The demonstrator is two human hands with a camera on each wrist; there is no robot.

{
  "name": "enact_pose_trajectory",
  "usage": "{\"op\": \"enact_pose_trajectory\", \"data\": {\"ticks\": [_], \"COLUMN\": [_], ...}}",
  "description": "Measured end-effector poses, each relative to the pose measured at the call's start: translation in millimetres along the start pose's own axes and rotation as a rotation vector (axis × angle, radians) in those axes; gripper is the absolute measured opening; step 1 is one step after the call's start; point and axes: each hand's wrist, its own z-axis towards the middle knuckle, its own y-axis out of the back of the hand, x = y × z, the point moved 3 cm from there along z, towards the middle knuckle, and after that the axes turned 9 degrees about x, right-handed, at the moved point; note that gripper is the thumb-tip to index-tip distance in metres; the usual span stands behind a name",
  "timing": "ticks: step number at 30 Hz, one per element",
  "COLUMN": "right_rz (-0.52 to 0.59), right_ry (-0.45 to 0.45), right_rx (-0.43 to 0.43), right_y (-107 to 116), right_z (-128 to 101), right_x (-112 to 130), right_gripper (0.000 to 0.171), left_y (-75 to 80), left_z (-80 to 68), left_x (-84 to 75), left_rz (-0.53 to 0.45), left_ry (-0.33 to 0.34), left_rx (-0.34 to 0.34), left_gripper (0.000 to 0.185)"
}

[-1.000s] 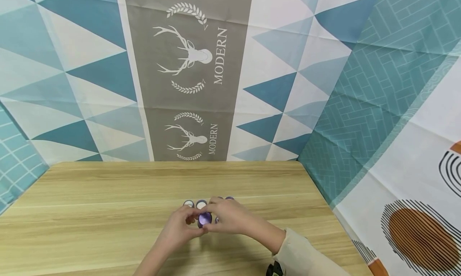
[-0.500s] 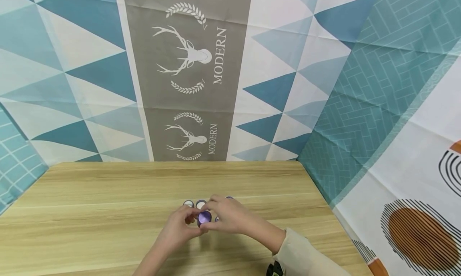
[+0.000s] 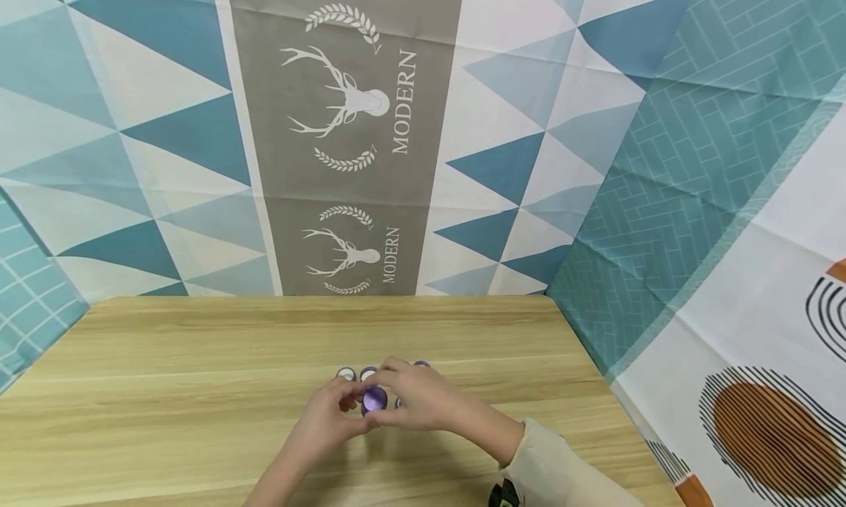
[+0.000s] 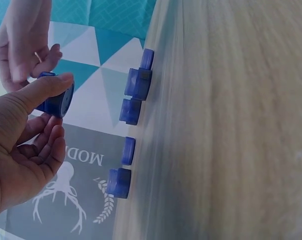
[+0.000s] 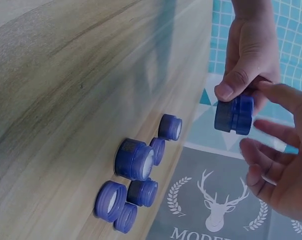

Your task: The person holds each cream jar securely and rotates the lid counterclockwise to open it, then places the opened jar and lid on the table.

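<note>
A small blue-purple round jar [image 3: 374, 400], its lid upward, is held in the air between both hands. My left hand [image 3: 325, 417] pinches the dark lower part of the jar [image 5: 224, 116], thumb against its side. My right hand [image 3: 418, 395] has thumb and forefinger round the lid [image 5: 245, 115], a narrow groove showing below it. In the right wrist view, the right hand's other fingers [image 5: 265, 167] are bent and away from the jar. White-filled jars, one of them a larger jar [image 5: 135, 159], stand on the table below, with an open jar or ring [image 5: 111, 201] nearby.
The pieces on the wooden table [image 3: 198, 404] sit just beyond and under my hands, including a low blue ring [image 5: 158, 150] and a small jar [image 5: 170, 127]. A patterned cloth [image 3: 357, 162] hangs behind the table's far edge, and another cloth [image 3: 727, 286] on the right.
My right thumb and forefinger have shifted slightly leftward round the lid. The jar has moved a little left. One rim behind the right hand is now hidden; the left hand has barely moved.
</note>
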Motion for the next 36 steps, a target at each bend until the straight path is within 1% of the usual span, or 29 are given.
{"op": "enact_pose_trajectory", "data": {"ticks": [3,8,11,16,18,21,24,27,31,34,36], "right_rz": [0.034,0.013,0.000,0.022,0.029,0.029,0.022,0.016,0.011,0.016,0.025], "right_ry": [-0.041,-0.049,-0.033,-0.019,-0.028,-0.047,-0.052,-0.035,-0.011,-0.017,-0.033], "right_rx": [-0.033,-0.055,-0.041,0.007,0.005,-0.021,-0.039,-0.027,0.013,0.024,0.009], "right_y": [1.0,0.3,0.0,-2.1,-3.1,-3.2,-2.6,-1.9,-2.1,-2.8,-2.8], "right_z": [0.8,1.9,1.7,0.9,0.8,1.0,1.3,0.9,0.2,-0.2,-0.5], "right_x": [-0.9,-0.8,0.4,0.2,-0.5,-1.2,-1.5,-0.8,0.4,0.7,0.6], "right_gripper": [0.046,0.035,0.033,0.038,0.041,0.043,0.039,0.035,0.038,0.041,0.042], "left_y": [0.2,-0.1,-0.6,-1.2,-0.9,-0.5,-0.4,-0.5,-0.5,-0.3,-0.3], "left_z": [0.5,0.7,0.8,0.9,0.6,0.2,0.2,0.5,0.3,-0.2,-0.4], "left_x": [-0.1,0.0,0.2,0.8,0.7,0.3,-0.2,-0.5,-0.4,-0.4,-0.6], "left_rz": [-0.003,-0.012,-0.018,-0.017,-0.016,-0.017,-0.018,-0.017,-0.014,-0.016,-0.017], "left_ry": [-0.004,-0.006,-0.012,-0.003,-0.003,-0.011,-0.017,-0.017,-0.002,-0.002,-0.009], "left_rx": [-0.006,-0.011,-0.006,0.004,0.001,-0.005,-0.006,-0.004,0.001,0.003,0.001], "left_gripper": [0.034,0.031,0.032,0.033,0.033,0.033,0.032,0.031,0.035,0.035,0.034]}}
